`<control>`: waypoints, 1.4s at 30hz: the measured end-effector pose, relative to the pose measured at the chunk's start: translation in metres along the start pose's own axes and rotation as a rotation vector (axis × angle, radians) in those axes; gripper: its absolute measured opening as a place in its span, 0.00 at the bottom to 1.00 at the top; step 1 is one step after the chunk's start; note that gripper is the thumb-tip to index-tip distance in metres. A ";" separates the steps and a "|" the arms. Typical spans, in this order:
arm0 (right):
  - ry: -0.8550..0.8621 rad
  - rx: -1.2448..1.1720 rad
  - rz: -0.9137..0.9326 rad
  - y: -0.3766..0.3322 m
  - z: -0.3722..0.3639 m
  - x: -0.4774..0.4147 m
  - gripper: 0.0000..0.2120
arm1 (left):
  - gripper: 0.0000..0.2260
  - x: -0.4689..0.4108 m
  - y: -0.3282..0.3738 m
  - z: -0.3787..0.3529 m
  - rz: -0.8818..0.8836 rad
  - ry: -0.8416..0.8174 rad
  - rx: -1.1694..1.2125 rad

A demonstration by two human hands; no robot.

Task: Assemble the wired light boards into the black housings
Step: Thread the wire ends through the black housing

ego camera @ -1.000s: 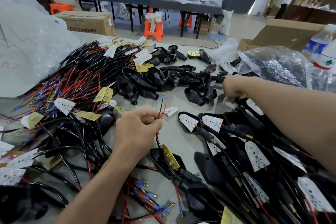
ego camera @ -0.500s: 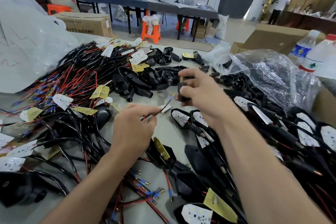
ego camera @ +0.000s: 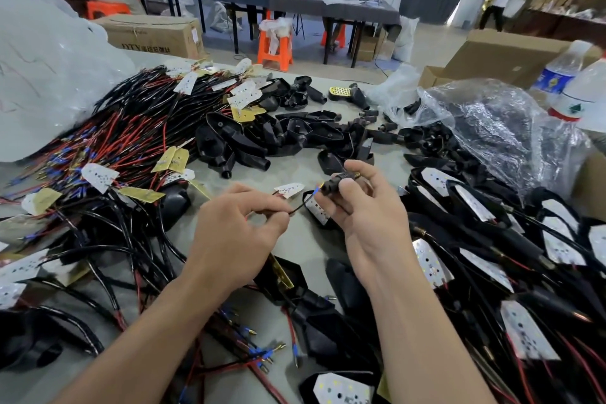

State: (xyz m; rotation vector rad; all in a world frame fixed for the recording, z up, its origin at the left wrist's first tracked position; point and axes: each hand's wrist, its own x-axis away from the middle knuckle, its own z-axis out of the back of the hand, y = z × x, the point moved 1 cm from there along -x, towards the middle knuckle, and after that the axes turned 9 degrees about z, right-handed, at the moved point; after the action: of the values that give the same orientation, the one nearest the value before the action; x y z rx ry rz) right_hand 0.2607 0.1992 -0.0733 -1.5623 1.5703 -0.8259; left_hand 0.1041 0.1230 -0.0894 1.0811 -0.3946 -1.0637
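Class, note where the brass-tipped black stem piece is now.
The stem piece sits centre of the head view, pinched by the right hand, just right of the left hand holding a wire.

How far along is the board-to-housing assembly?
Looks done: boarded housings piled at right. In hand: left hand pinches a wire lead, its blue tip at the small black part the right hand grips. Remaining: a big heap of loose wired boards and empty housings.
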 end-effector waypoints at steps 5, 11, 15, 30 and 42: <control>-0.011 -0.023 0.002 0.000 0.001 -0.001 0.13 | 0.10 0.000 -0.001 -0.001 -0.011 -0.007 -0.009; -0.048 -0.028 0.008 -0.002 0.002 0.000 0.16 | 0.11 0.000 -0.002 -0.001 -0.041 0.007 -0.040; -0.061 -0.049 0.019 -0.003 0.002 0.001 0.17 | 0.11 0.001 -0.004 -0.001 -0.083 0.049 -0.103; -0.048 0.036 0.065 -0.002 -0.001 0.002 0.16 | 0.09 0.003 -0.002 0.003 -0.227 0.043 -0.119; -0.106 0.006 0.014 -0.005 0.001 0.005 0.17 | 0.10 0.001 -0.005 0.005 -0.063 0.094 -0.133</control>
State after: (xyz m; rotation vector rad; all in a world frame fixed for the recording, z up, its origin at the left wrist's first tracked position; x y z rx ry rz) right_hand 0.2644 0.1942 -0.0696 -1.5629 1.4998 -0.7278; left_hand 0.0981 0.1193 -0.0912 1.0257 -0.2131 -1.0754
